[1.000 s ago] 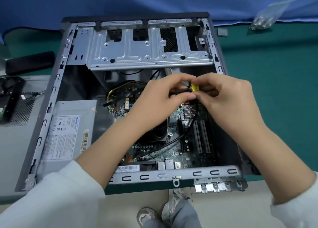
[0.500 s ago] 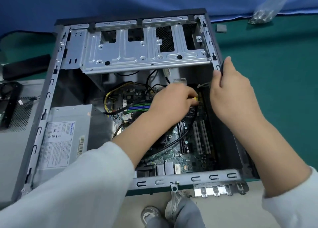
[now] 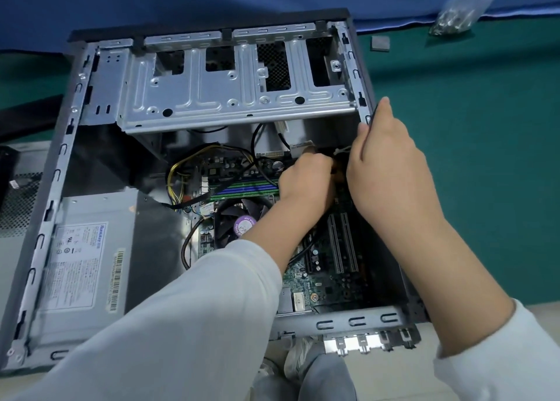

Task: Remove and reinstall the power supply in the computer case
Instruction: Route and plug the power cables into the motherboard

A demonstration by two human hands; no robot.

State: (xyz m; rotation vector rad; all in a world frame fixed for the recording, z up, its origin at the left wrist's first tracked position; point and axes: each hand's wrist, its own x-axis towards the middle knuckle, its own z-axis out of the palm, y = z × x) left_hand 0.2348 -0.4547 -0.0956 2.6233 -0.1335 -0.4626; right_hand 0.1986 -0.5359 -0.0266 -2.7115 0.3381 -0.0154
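power supply lies left of left hand, apparently pinching something; right hand relaxed.

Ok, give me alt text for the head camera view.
Left hand reaches into an open computer case over the motherboard, while the right hand steadies the case's right edge. The power supply sits at lower left.

green table carries computer case, screw bag.
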